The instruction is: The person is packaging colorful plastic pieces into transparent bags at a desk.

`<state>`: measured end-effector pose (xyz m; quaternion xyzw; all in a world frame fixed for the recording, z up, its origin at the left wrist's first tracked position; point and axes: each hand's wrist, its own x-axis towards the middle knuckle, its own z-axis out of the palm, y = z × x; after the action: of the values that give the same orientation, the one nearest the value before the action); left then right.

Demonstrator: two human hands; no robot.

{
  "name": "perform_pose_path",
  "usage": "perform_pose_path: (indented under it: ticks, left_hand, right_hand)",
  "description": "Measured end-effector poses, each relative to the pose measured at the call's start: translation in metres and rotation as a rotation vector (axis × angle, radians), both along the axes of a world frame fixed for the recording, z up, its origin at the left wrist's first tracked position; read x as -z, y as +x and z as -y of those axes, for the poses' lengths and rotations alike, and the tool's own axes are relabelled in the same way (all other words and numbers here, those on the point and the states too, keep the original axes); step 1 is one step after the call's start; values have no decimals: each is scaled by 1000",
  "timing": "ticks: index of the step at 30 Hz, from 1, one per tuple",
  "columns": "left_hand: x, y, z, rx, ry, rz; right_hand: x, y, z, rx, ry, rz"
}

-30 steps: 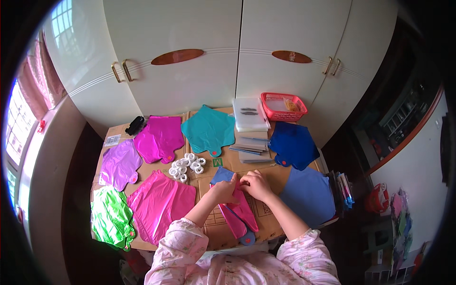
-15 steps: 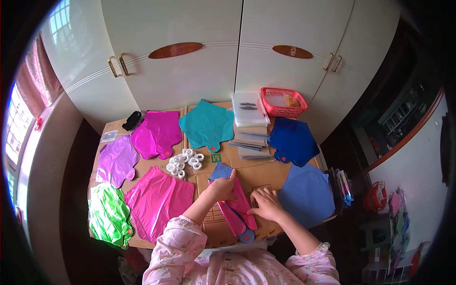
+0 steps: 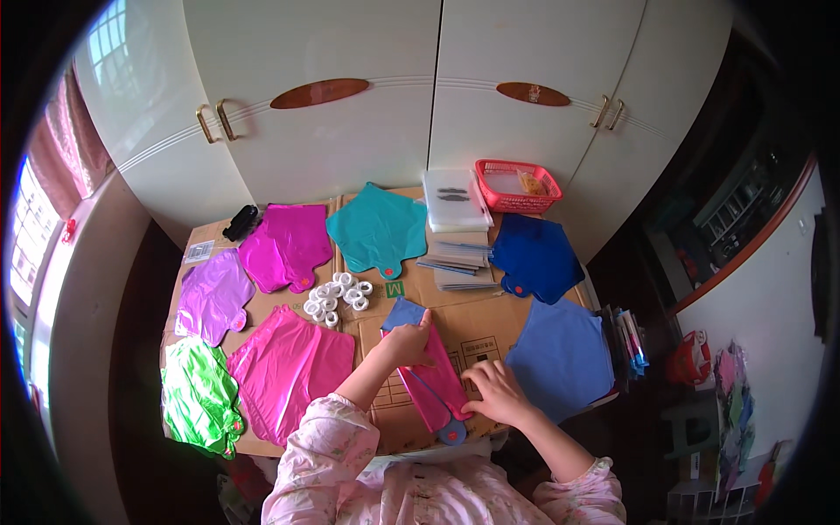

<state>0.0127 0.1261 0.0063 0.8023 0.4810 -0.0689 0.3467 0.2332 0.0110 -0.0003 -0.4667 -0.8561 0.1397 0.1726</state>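
Observation:
A folded pink-and-blue foil balloon [image 3: 435, 391] lies lengthwise on the cardboard in front of me, its rounded blue tab toward my body. Across its upper part rests my left hand [image 3: 409, 343], laid flat with the thumb raised. My right hand [image 3: 500, 394] is at the balloon's right edge, fingers spread and curved, the thumb tip touching the pink foil. Left of my left arm lies a flat pink foil balloon [image 3: 293, 372], and right of my right hand a flat light blue one [image 3: 563, 359].
More flat foil balloons lie around: green [image 3: 199, 394], lilac [image 3: 213, 296], magenta [image 3: 286, 248], teal [image 3: 378, 232], dark blue [image 3: 538, 258]. White ribbon rolls [image 3: 329, 297] sit mid-table. Behind are stacked cards [image 3: 461, 254], clear plastic sleeves [image 3: 455, 210] and a red basket [image 3: 521, 197].
My right hand has moved slightly down along the right edge. The pink flap there now lies flatter over the blue strip. My left hand stays in place on the balloon.

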Motion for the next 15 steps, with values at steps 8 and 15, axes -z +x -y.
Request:
perform_pose_path:
  ticks: [8,15]
  left_hand:
    - [0,1,0,19,24,-1]
    - [-8,1,3,-7,-5,25]
  right_hand:
    - [10,-38,-8,-163,34,-137]
    - [31,-71,7,87,212,-119]
